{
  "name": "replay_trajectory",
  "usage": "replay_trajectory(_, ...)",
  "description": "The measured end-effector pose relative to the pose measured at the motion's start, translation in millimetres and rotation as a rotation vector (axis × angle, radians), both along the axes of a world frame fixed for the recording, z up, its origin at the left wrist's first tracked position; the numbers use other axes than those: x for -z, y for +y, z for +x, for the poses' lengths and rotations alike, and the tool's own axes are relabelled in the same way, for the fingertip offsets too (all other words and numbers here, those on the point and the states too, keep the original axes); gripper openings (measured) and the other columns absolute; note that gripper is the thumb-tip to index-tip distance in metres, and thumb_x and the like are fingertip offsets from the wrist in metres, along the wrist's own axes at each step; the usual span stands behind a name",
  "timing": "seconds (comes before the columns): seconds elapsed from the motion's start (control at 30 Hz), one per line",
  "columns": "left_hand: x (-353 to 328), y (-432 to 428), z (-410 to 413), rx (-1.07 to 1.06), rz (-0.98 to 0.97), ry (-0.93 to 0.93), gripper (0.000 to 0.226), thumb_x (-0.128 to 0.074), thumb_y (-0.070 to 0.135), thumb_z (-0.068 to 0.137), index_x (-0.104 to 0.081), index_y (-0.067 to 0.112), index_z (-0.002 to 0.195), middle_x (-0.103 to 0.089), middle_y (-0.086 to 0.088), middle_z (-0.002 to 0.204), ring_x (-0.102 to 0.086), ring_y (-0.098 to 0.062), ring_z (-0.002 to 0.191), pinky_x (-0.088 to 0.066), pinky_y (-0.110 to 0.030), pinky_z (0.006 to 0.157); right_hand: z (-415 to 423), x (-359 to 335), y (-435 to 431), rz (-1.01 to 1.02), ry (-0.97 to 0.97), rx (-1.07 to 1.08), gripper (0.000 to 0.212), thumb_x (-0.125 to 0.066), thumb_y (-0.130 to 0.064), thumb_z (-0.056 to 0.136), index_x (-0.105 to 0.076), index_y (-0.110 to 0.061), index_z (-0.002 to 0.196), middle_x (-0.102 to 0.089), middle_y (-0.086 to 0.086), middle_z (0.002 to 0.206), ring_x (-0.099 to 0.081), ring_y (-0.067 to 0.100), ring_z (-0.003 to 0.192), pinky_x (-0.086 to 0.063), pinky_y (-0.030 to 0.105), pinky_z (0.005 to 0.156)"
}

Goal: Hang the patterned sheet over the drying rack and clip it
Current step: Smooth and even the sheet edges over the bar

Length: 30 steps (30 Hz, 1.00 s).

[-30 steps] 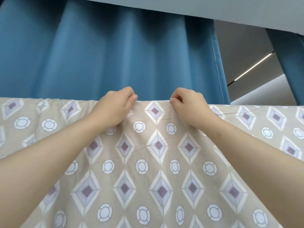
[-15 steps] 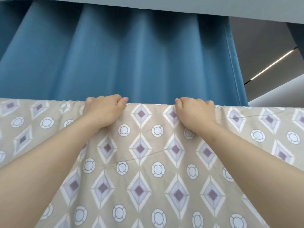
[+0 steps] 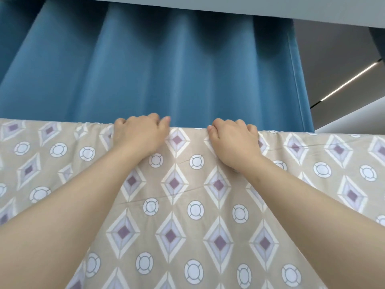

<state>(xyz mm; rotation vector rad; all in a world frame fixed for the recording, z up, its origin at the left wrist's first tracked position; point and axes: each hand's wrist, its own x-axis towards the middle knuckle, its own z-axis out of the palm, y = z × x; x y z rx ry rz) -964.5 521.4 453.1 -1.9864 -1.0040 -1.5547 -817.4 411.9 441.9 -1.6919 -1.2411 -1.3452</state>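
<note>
The patterned sheet point(image 3: 195, 232) is hanging in front of a blue curtain point(image 3: 166, 69), its top fold running level across the view. The left hand point(image 3: 139, 136) and right hand point(image 3: 233, 142) are gripping that fold near its middle, fingers curling over it.

An indoor room, perhaps a home: pleated blue curtain point(image 3: 166, 65), grey ceiling point(image 3: 333, 44) with a strip light point(image 3: 350, 80), a patterned sheet point(image 3: 195, 226) hanging.

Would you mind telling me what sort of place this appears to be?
Probably an indoor room used for drying laundry: a patterned sheet hangs before a blue curtain, below a ceiling strip light.
</note>
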Motion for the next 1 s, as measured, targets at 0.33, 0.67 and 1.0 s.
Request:
replay_trajectory(0.33,-8.3,-19.3,2.8,-0.122,-0.13,-0.011,0.034,-0.021,0.022,0.096,-0.053,0.017,0.085,-0.061,-0.006,0.109,-0.046,-0.027,0.097,-0.028,-0.038,0.091,40.1,-0.7,-40.7,0.13,0.064,-0.009,0.032,-0.024,-0.026,0.1,-0.055,-0.017,0.103,-0.062,0.002,0.097,-0.051,0.029,0.103,-0.026,0.037,0.09)
replay_trajectory(0.67,11.5,-57.1,80.6,0.099,0.019,0.251,0.037,-0.012,0.045,0.099,-0.041,0.024,0.092,-0.057,0.0,0.109,-0.047,-0.023,0.108,-0.026,-0.039,0.089,89.1,10.7,-65.4,0.046,0.1,0.061,0.036,-0.022,-0.03,0.101,-0.051,-0.014,0.088,-0.059,0.004,0.089,-0.05,0.029,0.097,-0.027,0.035,0.09)
replay_trajectory(1.0,12.1,-34.8,38.5,0.037,-0.052,0.098,0.045,-0.015,0.037,0.101,-0.053,0.02,0.116,-0.056,-0.004,0.125,-0.044,-0.028,0.118,-0.026,-0.037,0.099,70.6,5.0,-65.4,0.069,0.176,0.145,0.037,-0.021,-0.029,0.1,-0.039,-0.015,0.07,-0.055,0.005,0.087,-0.046,0.03,0.092,-0.028,0.041,0.092)
